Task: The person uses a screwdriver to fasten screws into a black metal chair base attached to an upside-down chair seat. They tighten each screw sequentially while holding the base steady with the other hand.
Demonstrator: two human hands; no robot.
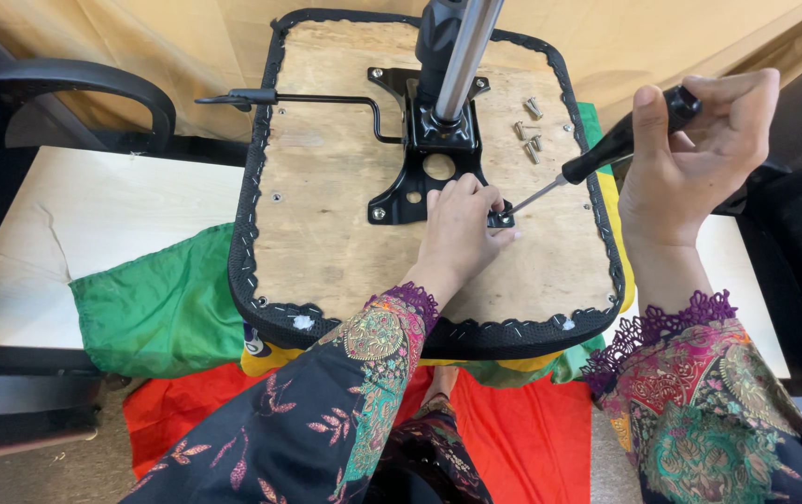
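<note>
No packages, labels, signs or screens show anywhere around the hands.
</note>
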